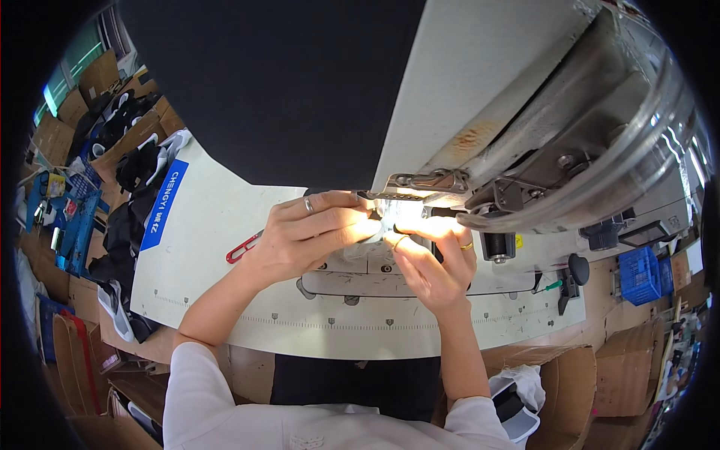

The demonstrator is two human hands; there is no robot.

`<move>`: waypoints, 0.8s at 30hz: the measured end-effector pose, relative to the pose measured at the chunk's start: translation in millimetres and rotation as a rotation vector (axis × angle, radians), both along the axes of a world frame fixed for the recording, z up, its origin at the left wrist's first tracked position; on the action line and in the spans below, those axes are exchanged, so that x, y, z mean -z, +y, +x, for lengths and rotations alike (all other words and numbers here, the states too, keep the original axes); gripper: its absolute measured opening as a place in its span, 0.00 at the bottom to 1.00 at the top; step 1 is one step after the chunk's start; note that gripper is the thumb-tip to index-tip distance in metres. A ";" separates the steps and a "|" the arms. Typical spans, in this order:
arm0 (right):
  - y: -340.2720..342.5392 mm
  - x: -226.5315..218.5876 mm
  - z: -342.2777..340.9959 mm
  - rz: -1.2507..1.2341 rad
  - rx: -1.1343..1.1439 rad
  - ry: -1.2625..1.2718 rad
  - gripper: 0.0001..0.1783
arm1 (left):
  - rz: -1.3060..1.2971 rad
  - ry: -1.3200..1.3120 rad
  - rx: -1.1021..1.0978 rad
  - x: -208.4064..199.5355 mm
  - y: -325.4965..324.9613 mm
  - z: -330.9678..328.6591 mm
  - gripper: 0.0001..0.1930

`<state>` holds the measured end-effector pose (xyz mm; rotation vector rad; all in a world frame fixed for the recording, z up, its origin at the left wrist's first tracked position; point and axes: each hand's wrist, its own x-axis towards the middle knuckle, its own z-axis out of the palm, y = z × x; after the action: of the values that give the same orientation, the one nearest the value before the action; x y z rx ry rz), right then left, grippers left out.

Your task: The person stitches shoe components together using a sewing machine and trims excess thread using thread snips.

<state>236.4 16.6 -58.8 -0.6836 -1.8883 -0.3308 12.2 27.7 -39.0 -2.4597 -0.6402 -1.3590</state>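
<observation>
Both my hands meet under the lamp-lit head of a sewing machine (427, 90), close to its needle area. My left hand (311, 232) comes in from the left with thumb and fingers pinched together. From the other side my right hand (435, 259) is closed in a pinch too, its fingertips almost touching the left ones. Something small and whitish shows between the fingertips, but glare washes it out and I cannot tell what it is. Left of my left wrist, a red-handled tool (244, 247) lies on the white worktable (225, 300), partly hidden by the hand.
A ruler scale runs along the table's curved front edge. Black and white fabric pieces (124, 240) hang at the table's left side. A green-handled tool (553, 285) lies at the right. Beyond are a blue crate (639, 275) and cardboard boxes (622, 367).
</observation>
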 end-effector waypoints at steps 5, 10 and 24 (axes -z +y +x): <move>2.5 4.7 3.3 -0.027 0.055 -0.097 0.14 | -0.001 -0.061 -0.037 -0.2 3.9 -1.9 0.16; 8.1 19.1 11.2 -0.122 0.048 -0.099 0.15 | -0.052 -0.089 -0.057 22.7 14.1 -7.4 0.18; -9.2 2.0 3.1 -0.190 0.095 -0.048 0.16 | -0.283 0.075 -0.326 21.6 20.8 -9.7 0.23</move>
<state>239.5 7.4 -60.8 -0.9017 -1.9534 -0.2316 2.5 48.6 -60.6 -2.4540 -1.2255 -1.1093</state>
